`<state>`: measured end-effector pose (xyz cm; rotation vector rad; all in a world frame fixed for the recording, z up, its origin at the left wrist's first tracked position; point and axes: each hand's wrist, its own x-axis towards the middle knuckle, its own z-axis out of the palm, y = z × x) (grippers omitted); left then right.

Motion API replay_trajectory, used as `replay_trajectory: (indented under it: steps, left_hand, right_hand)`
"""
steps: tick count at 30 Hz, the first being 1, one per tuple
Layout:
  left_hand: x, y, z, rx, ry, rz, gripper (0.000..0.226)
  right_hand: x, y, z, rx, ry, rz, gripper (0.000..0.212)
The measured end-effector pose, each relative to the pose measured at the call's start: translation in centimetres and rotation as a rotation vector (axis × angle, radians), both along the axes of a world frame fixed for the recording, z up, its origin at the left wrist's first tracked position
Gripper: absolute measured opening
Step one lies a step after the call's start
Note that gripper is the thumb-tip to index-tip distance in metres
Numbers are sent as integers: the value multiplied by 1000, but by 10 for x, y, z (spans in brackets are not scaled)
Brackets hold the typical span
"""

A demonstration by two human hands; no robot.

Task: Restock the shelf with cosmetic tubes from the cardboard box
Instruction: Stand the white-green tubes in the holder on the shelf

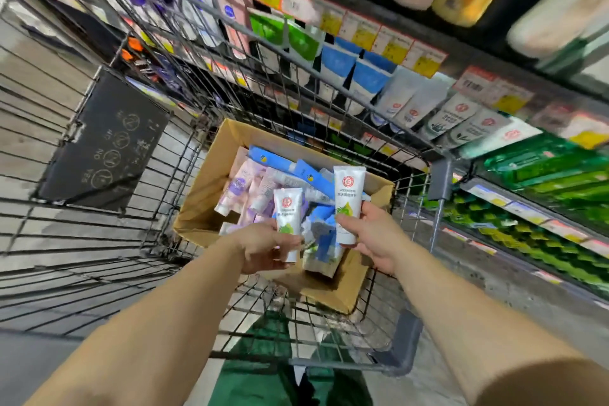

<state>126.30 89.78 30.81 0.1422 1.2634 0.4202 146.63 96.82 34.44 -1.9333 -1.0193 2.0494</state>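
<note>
2 white cosmetic tubes are held upright over an open cardboard box (204, 208) that sits in a wire shopping cart (408, 333) beside a store shelf (461, 82). The smaller tube (287, 217), marked with a red round logo and a green motif, is pinched low on its body by the left hand (263, 249), whose grip is curled round the tube's near end. The taller tube (347, 204), carrying the same logo, is pinched at its lower half between thumb and fingers of the right hand (375, 237); its flat crimped end points to the far side. The 2 tubes stand near each other without touching, the taller one to the right. Beneath them, the box is seen loosely filled with blue tubes (309, 175) toward the far right and pink and lilac tubes (244, 184) toward the left, lying at mixed angles. To the right and far side, the shelf is lined with rows of green, blue and white tubes hung behind orange and yellow price labels (392, 43). A dark sign (105, 142) with round symbols is fixed to the cart's left wire wall. Much of the shelf is blurred.
</note>
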Motion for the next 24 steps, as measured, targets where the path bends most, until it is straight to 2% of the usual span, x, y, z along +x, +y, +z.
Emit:
replay_trajectory:
  steps: [1, 6, 8, 11, 14, 19, 24]
  left_hand:
    - [0, 6, 11, 22, 24, -2, 53]
    - [10, 35, 61, 172, 54, -67, 59]
    - [19, 43, 79, 222, 60, -100, 52]
    - [41, 52, 108, 273, 96, -140, 26]
    - [72, 59, 138, 329, 133, -178, 17]
    - [152, 63, 201, 487, 109, -316, 20]
    - [286, 47, 263, 666, 108, -418, 24]
  right_hand:
    - [1, -1, 7, 10, 4, -14, 34]
    - [13, -4, 44, 53, 52, -104, 41]
    - [22, -6, 60, 75, 64, -141, 39]
    - [40, -9, 83, 114, 87, -185, 26]
    - [67, -13, 110, 168, 119, -246, 17]
    - [149, -26, 165, 275, 190, -346, 25]
    - [286, -61, 221, 421, 246, -470, 30]
